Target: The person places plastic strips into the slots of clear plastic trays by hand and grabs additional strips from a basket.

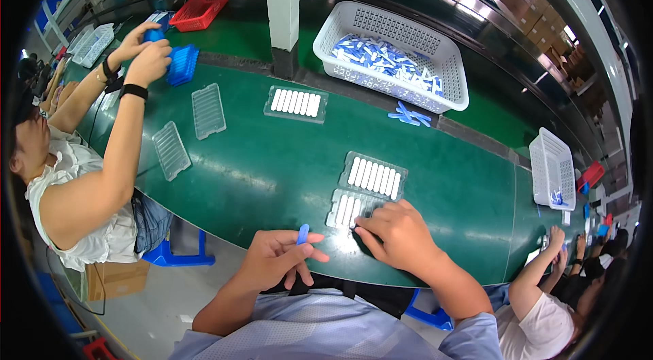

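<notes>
Between the thumb and fingers of my left hand is a slim blue plastic piece, held upright near the table edge. My right hand reaches over the near clear tray, its fingers closed together by the lower end of the white sticks. Whatever those fingertips hold is hidden. The hand also covers the right part of this tray. Just beyond it, touching or nearly so, lies a second clear tray with a row of several white sticks.
A third tray of white sticks lies farther left. Loose blue pieces sit before a white basket of blue and white parts. At left, a co-worker handles blue trays near empty clear trays. A pillar stands behind.
</notes>
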Demonstrator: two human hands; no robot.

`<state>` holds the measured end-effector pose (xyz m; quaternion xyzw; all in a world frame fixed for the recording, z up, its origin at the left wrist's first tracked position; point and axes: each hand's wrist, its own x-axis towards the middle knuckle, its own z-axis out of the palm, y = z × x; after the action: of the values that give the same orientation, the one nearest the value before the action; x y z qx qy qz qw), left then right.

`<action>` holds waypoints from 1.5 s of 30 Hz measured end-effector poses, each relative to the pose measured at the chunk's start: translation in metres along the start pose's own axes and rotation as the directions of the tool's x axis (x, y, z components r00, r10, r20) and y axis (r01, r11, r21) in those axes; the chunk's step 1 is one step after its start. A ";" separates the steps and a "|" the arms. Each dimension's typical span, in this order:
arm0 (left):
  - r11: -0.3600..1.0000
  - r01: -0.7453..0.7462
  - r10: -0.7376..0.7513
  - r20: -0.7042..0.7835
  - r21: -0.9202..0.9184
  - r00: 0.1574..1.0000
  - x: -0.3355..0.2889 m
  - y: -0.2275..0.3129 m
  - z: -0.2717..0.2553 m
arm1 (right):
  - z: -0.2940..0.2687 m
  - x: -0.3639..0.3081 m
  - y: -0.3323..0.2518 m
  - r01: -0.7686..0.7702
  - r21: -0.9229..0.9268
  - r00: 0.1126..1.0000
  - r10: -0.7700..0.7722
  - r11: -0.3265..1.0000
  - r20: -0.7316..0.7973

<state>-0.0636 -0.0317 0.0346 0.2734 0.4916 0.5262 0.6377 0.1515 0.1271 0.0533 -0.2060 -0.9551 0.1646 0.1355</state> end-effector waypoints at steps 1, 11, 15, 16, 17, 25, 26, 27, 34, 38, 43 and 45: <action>1.000 -0.007 0.008 -0.021 0.020 1.000 0.001 0.001 0.001 | -0.002 0.000 -0.002 0.001 -0.003 1.000 -0.001 1.000 -0.001; 1.000 0.017 -0.019 0.105 0.024 0.994 0.002 -0.003 0.022 | 0.022 -0.008 -0.016 -0.103 0.892 0.905 0.414 0.439 -0.099; 0.996 -0.062 0.062 0.006 0.066 0.998 0.003 -0.001 0.009 | 0.005 -0.009 0.017 0.007 0.423 0.882 0.194 0.906 -0.429; 0.996 -0.064 0.064 0.007 0.067 0.998 0.004 -0.002 0.006 | 0.001 -0.010 0.020 0.083 0.083 0.932 -0.048 0.993 -0.359; 0.998 -0.047 0.047 -0.006 0.030 0.999 0.005 -0.003 0.005 | -0.001 -0.010 0.022 0.196 -0.254 0.946 -0.251 0.947 -0.205; 1.000 0.015 -0.015 0.010 -0.019 1.000 0.010 -0.006 0.014 | -0.010 -0.011 0.009 -0.022 0.150 1.000 0.021 0.988 0.005; 1.000 0.027 -0.027 0.055 0.000 0.998 0.012 -0.008 0.015 | -0.011 -0.010 0.005 -0.052 0.223 0.995 0.069 0.973 -0.069; 0.999 0.041 -0.043 0.099 0.021 0.994 0.013 -0.009 0.017 | -0.012 -0.009 0.000 -0.076 0.299 0.983 0.122 0.951 -0.138; 0.991 0.039 -0.065 0.206 0.130 0.976 0.017 -0.005 0.049 | 0.010 -0.028 -0.007 -0.178 0.890 0.908 0.418 0.420 -0.016; -0.035 -0.451 0.557 0.392 0.892 0.732 0.031 0.007 0.042 | -0.006 -0.032 0.020 -0.208 0.955 0.788 0.614 0.212 0.035; -0.101 -0.398 0.475 0.396 0.912 0.786 0.048 -0.009 0.030 | -0.003 -0.036 0.022 -0.184 0.946 0.781 0.624 0.268 -0.025; -0.114 -0.400 0.480 0.403 0.909 0.779 0.049 -0.007 0.031 | -0.003 -0.035 0.023 -0.187 0.941 0.781 0.624 0.283 -0.032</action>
<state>-0.0345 0.0172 0.0230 0.7554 0.6075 0.2400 0.0525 0.1914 0.1319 0.0406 -0.3701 -0.5701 0.6354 0.3665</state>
